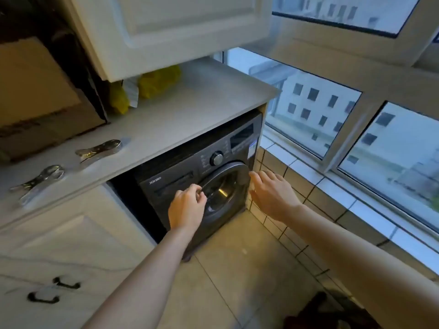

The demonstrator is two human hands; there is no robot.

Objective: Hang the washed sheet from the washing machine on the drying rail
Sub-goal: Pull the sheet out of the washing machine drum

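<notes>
A dark grey front-loading washing machine (180, 176) stands under the pale counter (166, 119). Its round door (225, 186) faces me and looks closed. My left hand (186, 208) is at the door's left rim with its fingers curled onto the edge. My right hand (273, 195) hovers just right of the door, palm down, fingers spread, holding nothing. The sheet is hidden inside the drum. No drying rail is in view.
Two large metal clips (99, 149) (39, 180) lie on the counter, with a cardboard box (40, 96) and yellow bags (156, 83) behind them. A white cupboard (171, 32) hangs overhead. A tiled ledge (332, 193) and windows run along the right. White cabinet doors (59, 257) are on the left.
</notes>
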